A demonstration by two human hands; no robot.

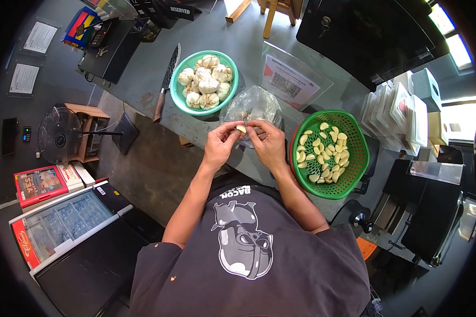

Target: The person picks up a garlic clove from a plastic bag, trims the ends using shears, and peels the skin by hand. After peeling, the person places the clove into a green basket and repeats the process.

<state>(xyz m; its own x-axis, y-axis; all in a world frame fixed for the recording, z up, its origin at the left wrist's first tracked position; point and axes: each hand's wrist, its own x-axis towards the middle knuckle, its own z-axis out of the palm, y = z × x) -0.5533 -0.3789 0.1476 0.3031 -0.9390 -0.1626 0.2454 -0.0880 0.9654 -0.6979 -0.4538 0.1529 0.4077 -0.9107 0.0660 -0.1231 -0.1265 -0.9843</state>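
Garlic clove (pixel 241 128) pinched by left fingers (pixel 234 126), right fingers' (pixel 256 123) hold unclear, bulb-filled turquoise basket (pixel 206 111), green basket (pixel 357 157) of cloves (pixel 328 153).

R window (pixel 460 122) glare, dk. corners

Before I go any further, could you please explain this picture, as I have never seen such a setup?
There is no machine here, only a person with bare hands; the camera is worn on that person's head, looking forward and down. The left hand pinches a garlic clove; the right hand is close beside it, though its exact grip is unclear. On the grey counter lie a knife and a clear plastic bag. A turquoise basket holds whole garlic bulbs, and a green basket holds pale cloves.
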